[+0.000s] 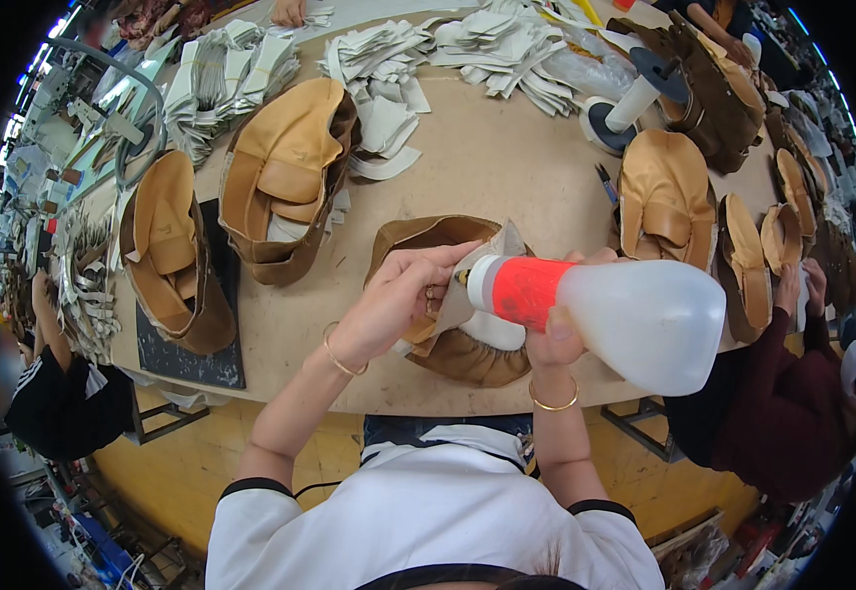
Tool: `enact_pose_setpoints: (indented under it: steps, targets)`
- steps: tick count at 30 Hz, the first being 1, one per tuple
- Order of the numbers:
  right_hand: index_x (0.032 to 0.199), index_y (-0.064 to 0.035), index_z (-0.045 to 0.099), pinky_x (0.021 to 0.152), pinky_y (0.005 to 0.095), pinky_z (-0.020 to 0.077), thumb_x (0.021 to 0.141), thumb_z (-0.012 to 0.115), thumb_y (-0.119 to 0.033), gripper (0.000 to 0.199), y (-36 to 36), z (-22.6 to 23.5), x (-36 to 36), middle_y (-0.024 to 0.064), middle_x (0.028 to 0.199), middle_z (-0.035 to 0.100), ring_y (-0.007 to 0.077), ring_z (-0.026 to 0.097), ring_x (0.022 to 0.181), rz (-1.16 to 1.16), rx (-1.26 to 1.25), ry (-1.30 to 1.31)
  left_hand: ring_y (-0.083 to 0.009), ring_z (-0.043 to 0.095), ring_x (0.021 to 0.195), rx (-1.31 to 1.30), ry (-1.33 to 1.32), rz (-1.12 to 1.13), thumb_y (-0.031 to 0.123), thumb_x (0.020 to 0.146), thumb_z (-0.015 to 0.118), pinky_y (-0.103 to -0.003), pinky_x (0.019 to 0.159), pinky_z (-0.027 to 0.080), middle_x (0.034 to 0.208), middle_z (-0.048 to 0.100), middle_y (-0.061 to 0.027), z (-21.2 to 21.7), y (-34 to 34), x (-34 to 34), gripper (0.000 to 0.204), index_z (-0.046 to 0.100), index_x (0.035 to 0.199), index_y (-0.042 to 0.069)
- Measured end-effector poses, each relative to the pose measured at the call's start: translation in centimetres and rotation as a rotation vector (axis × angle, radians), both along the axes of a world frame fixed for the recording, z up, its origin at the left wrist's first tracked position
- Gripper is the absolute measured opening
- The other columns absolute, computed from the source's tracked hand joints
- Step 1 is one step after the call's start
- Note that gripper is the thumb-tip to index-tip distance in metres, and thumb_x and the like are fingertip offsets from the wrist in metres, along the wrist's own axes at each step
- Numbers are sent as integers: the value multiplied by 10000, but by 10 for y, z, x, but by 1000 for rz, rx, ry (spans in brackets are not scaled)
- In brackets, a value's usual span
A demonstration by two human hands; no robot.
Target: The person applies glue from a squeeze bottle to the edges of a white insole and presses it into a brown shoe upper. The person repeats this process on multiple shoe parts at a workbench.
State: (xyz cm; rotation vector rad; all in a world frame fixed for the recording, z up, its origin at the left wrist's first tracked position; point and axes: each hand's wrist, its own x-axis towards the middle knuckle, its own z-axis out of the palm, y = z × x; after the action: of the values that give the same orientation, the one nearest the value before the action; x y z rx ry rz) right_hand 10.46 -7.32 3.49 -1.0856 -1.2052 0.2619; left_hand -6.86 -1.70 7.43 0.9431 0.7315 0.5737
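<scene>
My right hand is closed around a translucent white squeeze bottle with a red band. The bottle is tipped on its side, its nozzle pointing left at a greyish flap of a brown leather boot upper. Fingers of my left hand pinch the upper near that flap, close to the nozzle tip. A white piece shows inside the upper, which lies at the table's near side. Whether any liquid leaves the nozzle cannot be made out.
Tan-lined boot uppers stand on the table at left and right. A dark board lies under the left ones. Stacks of white pieces line the far side, near a spool stand. Co-workers sit at both sides.
</scene>
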Motion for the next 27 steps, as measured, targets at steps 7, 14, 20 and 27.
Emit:
enact_pose_setpoints:
  steps: [7, 14, 20, 27]
  targets:
    - [935, 2, 537, 823, 376, 365, 725, 601, -317, 388, 5, 0, 0, 109, 981, 477, 274, 398, 935, -65, 45, 174, 10, 418, 629, 78, 99, 3, 73, 857, 436, -153, 556, 343, 827, 610, 40, 0, -5, -1, 389, 567, 1215, -5]
    - [1102, 82, 500, 912, 369, 418, 768, 500, -138, 400, 10, -17, 10, 151, 1145, 507, 249, 504, 993, -128, 102, -125, -23, 519, 719, 81, 105, -4, 33, 893, 418, -195, 653, 444, 924, 626, 3, 2, -6, -3, 360, 549, 1223, -24]
    - [1048, 109, 548, 847, 350, 475, 808, 414, -81, 335, 10, -20, 19, 160, 1027, 599, 233, 586, 887, -64, -18, -89, -72, 587, 826, 61, 114, 20, 51, 885, 416, -217, 754, 481, 987, 647, -45, 2, -9, -5, 360, 551, 1201, -55]
    - [1130, 93, 495, 897, 374, 456, 782, 447, -139, 421, 10, -12, 11, 174, 1158, 528, 239, 537, 1008, -25, 57, -91, -22, 552, 757, -68, 92, 46, 98, 860, 466, -171, 631, 438, 952, 651, -26, 5, 9, 6, 377, 563, 1197, -39]
